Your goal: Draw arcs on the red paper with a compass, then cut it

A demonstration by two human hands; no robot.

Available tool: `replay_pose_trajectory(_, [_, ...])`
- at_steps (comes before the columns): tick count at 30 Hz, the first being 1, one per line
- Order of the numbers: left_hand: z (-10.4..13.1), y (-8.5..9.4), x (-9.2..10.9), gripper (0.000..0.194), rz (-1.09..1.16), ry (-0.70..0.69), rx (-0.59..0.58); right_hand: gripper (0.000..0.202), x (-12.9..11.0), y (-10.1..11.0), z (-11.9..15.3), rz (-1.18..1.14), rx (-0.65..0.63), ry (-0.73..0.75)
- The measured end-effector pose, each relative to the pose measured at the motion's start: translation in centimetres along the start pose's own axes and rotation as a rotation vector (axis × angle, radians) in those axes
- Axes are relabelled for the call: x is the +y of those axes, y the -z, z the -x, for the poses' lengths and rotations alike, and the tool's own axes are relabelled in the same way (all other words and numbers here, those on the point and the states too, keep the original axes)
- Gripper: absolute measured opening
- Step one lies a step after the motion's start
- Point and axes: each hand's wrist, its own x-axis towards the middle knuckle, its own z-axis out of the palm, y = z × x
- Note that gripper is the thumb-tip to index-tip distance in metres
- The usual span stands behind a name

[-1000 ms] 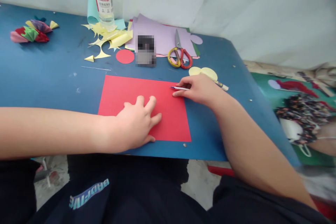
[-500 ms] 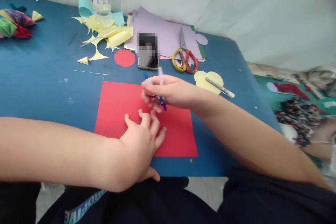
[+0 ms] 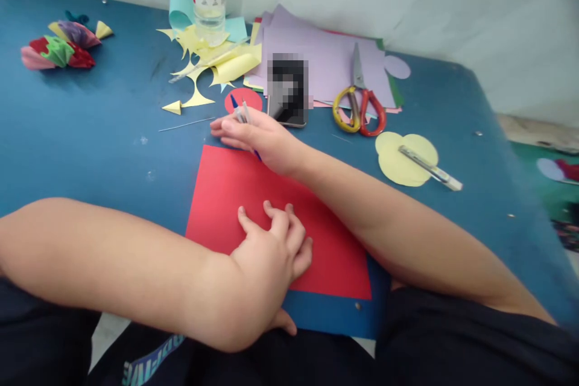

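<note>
My left hand (image 3: 274, 247) lies with spread fingers on a red sheet of paper (image 3: 335, 262) near the table's front edge. Above the sheet's top left edge, my right hand (image 3: 257, 136) holds a blue and clear compass (image 3: 242, 110) between its fingers; part of the tool is hidden by the hand. Just behind that hand is a red paper circle (image 3: 230, 99), partly covered. A thin needle-like rod (image 3: 186, 125) lies to its left, and a phone (image 3: 292, 114) is to its right.
Scissors (image 3: 358, 96) lie on purple sheets (image 3: 312, 42). Yellow circles (image 3: 398, 163) carry a cutter (image 3: 429, 167) at right. A water bottle (image 3: 208, 0) stands behind yellow scraps (image 3: 239, 66). Colourful folded paper pieces (image 3: 58, 51) lie at far left.
My right hand has moved left and back with the compass, from over the red sheet to beside its top edge. The view has shifted left; my left hand stays on the sheet.
</note>
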Motion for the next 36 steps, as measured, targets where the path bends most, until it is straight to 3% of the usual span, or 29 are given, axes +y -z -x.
replay_pose_trajectory(2, [-0.1, 0.2, -0.2, 0.151, 0.026, -0.009, -0.040, 0.067, 0.0, -0.9, 1.0, -0.147, -0.065, 0.022])
replay_pose_trajectory(6, [-0.1, 0.2, -0.3, 0.151, 0.083, 0.010, -0.059, 0.075, 0.3, -2.2, 1.5, -0.290, -0.255, -0.111])
replay_pose_trajectory(8, [0.0, 0.2, -0.3, 0.149, 0.068, 0.006, -0.063, 0.076, 0.3, -1.8, 1.2, -0.218, -0.227, -0.153])
replay_pose_trajectory(11, [0.3, 0.5, -0.3, 0.145, 0.032, -0.016, -0.080, 0.073, -0.6, -0.4, 1.0, 0.073, -0.143, -0.139])
replay_pose_trajectory(15, [0.8, 1.3, 0.0, 0.137, 0.001, -0.002, -0.139, 0.046, -2.5, 1.8, 1.6, 0.636, -0.036, -0.101])
replay_pose_trajectory(18, [1.1, 1.5, 0.3, 0.129, -0.010, 0.001, -0.190, 0.034, -3.4, 2.8, 2.7, 0.857, -0.024, -0.055])
replay_pose_trajectory(25, [1.0, 1.0, 0.2, 0.135, 0.010, -0.008, -0.155, 0.050, -4.0, 3.7, 5.0, 0.911, -0.063, 0.136])
replay_pose_trajectory(33, [0.9, 0.2, 0.7, 0.132, -0.009, -0.003, -0.065, 0.021, -5.0, 3.7, 5.5, 0.863, -0.022, 0.254])
replay_pose_trajectory(36, [0.9, -0.4, 1.1, 0.133, -0.049, 0.011, 0.002, 0.018, -5.1, 2.9, 5.6, 0.816, 0.066, 0.316])
